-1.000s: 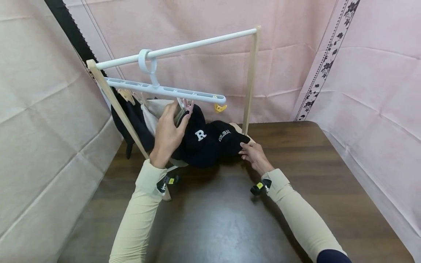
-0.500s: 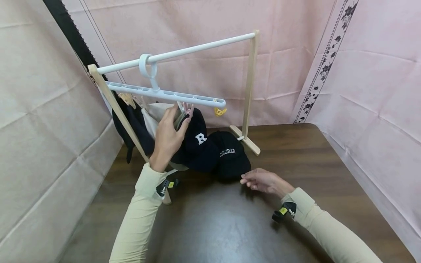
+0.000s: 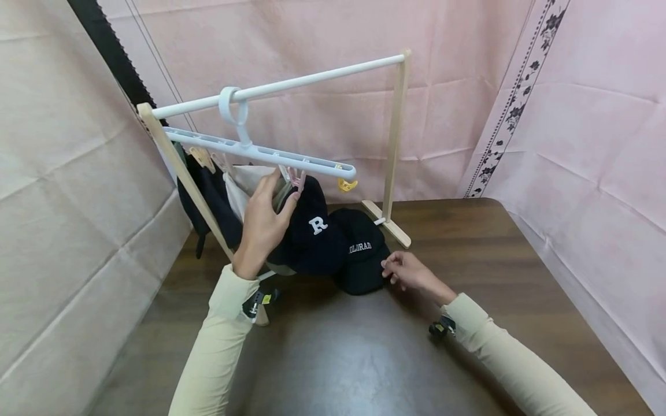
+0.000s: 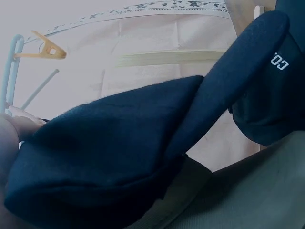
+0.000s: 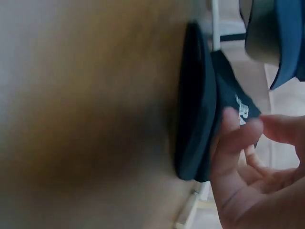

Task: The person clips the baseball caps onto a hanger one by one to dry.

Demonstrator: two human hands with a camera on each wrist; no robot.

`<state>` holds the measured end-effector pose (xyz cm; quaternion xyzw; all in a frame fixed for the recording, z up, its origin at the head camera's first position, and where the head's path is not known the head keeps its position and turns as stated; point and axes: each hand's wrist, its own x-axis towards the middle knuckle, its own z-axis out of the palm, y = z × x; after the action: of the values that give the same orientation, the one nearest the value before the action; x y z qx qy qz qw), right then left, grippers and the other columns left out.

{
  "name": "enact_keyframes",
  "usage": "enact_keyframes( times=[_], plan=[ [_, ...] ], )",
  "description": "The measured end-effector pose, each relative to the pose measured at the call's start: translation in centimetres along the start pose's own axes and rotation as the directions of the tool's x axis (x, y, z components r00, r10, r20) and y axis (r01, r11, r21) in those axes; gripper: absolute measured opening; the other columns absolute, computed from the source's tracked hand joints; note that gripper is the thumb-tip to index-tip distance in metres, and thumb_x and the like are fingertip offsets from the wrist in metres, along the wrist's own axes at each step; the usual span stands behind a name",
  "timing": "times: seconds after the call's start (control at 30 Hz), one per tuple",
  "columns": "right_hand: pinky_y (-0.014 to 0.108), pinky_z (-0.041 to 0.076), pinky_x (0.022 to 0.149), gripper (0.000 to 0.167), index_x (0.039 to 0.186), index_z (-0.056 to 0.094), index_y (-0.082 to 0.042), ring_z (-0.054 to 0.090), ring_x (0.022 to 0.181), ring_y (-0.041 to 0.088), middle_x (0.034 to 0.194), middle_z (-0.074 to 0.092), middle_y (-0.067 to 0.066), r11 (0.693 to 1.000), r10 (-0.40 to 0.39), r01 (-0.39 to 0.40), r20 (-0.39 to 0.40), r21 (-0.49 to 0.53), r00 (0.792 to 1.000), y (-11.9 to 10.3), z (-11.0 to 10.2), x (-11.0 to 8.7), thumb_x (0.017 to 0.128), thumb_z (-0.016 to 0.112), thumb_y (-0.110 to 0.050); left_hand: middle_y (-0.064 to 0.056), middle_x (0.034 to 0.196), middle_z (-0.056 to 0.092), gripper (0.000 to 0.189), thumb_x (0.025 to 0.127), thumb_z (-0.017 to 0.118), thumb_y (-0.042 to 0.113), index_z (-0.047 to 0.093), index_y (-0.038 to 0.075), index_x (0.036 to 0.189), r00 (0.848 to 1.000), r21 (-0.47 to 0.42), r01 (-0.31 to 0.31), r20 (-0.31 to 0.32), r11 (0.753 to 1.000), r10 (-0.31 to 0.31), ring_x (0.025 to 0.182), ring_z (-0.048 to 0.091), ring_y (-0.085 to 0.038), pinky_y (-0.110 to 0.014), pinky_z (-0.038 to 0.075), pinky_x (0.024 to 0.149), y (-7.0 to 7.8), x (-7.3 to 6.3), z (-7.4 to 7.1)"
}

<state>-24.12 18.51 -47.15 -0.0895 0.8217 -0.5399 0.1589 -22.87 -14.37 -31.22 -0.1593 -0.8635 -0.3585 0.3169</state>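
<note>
My left hand [image 3: 262,222] pinches the edge of a navy cap [image 3: 314,245] with a white R, just below a pink clothespin [image 3: 298,180]. That clothespin hangs from a pale blue bar hanger [image 3: 260,153]. In the left wrist view, the navy cap [image 4: 109,143] fills the middle, with only part of the hand at the left edge. A black cap [image 3: 359,271] with white lettering lies on the table beside the navy one, brim toward me. My right hand [image 3: 411,274] is at its right side, fingers loosely bent and fingertips at the fabric; the right wrist view shows them over the lettering.
The hanger hooks over the white rail of a wooden rack [image 3: 392,144]. A yellow clothespin [image 3: 347,185] dangles at its right end. Beige clothespins [image 3: 202,157], a light cap [image 3: 239,188] and a dark item [image 3: 208,196] hang at left. Pink cloth [image 3: 322,115] surrounds the brown table [image 3: 333,358].
The right hand lowered the black cap, let go of its brim, moved down and right, then returned to its side. The black cap has turned slightly. The left hand has barely moved.
</note>
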Motion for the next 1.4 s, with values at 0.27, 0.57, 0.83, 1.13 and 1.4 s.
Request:
enact_keyframes(
  times=[0.27, 0.57, 0.83, 1.13, 1.4],
  plan=[
    [0.040, 0.048, 0.083, 0.025, 0.116, 0.057, 0.006, 0.059, 0.092, 0.031, 0.101, 0.062, 0.019, 0.936, -0.261, 0.192, -0.215, -0.296, 0.941, -1.2, -0.3, 5.9, 0.106, 0.063, -0.016, -0.018, 0.141, 0.061, 0.059, 0.103, 0.070, 0.017, 0.049, 0.003, 0.156, 0.999, -0.057, -0.048, 0.016, 0.997, 0.049, 0.111, 0.060, -0.032, -0.049, 0.049, 0.096, 0.1, -0.2, 0.1],
    [0.058, 0.039, 0.111, 0.047, 0.139, 0.052, 0.007, 0.047, 0.129, 0.045, 0.135, 0.054, 0.030, 0.904, -0.253, 0.178, -0.152, -0.388, 0.955, -2.6, -0.9, 10.4, 0.110, 0.056, -0.030, -0.016, 0.140, 0.061, 0.058, 0.102, 0.070, 0.016, 0.050, 0.006, 0.156, 0.997, -0.075, -0.063, 0.041, 0.995, 0.066, 0.110, 0.056, -0.029, -0.048, 0.047, 0.096, -0.1, -0.6, -0.2],
    [0.053, 0.039, 0.118, 0.056, 0.149, 0.050, 0.007, 0.050, 0.140, 0.040, 0.147, 0.054, 0.025, 0.888, -0.363, 0.314, -0.092, -0.337, 0.927, -3.9, -0.5, 13.6, 0.111, 0.056, -0.034, -0.020, 0.143, 0.058, 0.060, 0.103, 0.069, 0.015, 0.047, 0.000, 0.156, 0.993, -0.055, -0.076, 0.087, 0.996, 0.080, 0.115, 0.055, -0.031, -0.049, 0.046, 0.101, 0.1, -0.5, -0.5],
    [0.052, 0.041, 0.116, 0.039, 0.130, 0.069, -0.002, 0.052, 0.139, 0.037, 0.147, 0.059, 0.019, 0.907, -0.309, 0.259, -0.106, -0.331, 0.945, -3.9, -1.6, 14.1, 0.108, 0.063, -0.033, -0.018, 0.153, 0.051, 0.059, 0.104, 0.061, 0.015, 0.042, 0.002, 0.159, 0.982, -0.017, -0.106, 0.153, 0.994, 0.108, 0.127, 0.055, -0.032, -0.052, 0.047, 0.106, 1.1, -1.3, -1.5],
    [0.046, 0.049, 0.093, 0.048, 0.124, 0.072, -0.003, 0.063, 0.109, 0.033, 0.122, 0.068, 0.018, 0.925, -0.262, 0.240, -0.037, -0.293, 0.964, -3.4, -2.6, 13.4, 0.109, 0.057, -0.046, -0.018, 0.148, 0.054, 0.063, 0.094, 0.055, 0.003, 0.045, 0.000, 0.156, 0.982, -0.023, -0.124, 0.141, 0.992, 0.126, 0.114, 0.055, -0.031, -0.046, 0.046, 0.094, 0.8, -2.0, -2.6]
  ],
)
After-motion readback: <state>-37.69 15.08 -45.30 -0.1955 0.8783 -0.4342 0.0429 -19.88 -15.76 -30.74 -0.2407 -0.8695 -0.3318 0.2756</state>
